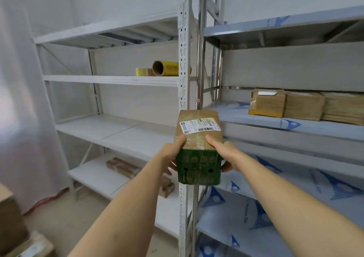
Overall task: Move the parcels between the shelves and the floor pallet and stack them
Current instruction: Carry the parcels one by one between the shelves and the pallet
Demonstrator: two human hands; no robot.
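Observation:
I hold a cardboard parcel (199, 148) in the air in front of the shelf uprights, its brown taped top with a white shipping label facing up and its green printed end facing me. My left hand (173, 154) grips its left side, thumb on top. My right hand (222, 154) grips its right side, thumb on top too. Three brown parcels (305, 107) stand in a row on the right-hand metal shelf (256, 119). Two more parcels (122, 167) lie on the low white shelf (94, 176) at the left.
A yellow film roll (165, 68) and a tape roll (142, 72) lie on the upper white shelf. The white upright (184, 79) and a chrome post (201, 59) stand straight ahead. Cardboard boxes (11, 221) sit on the floor at the bottom left. A white curtain hangs left.

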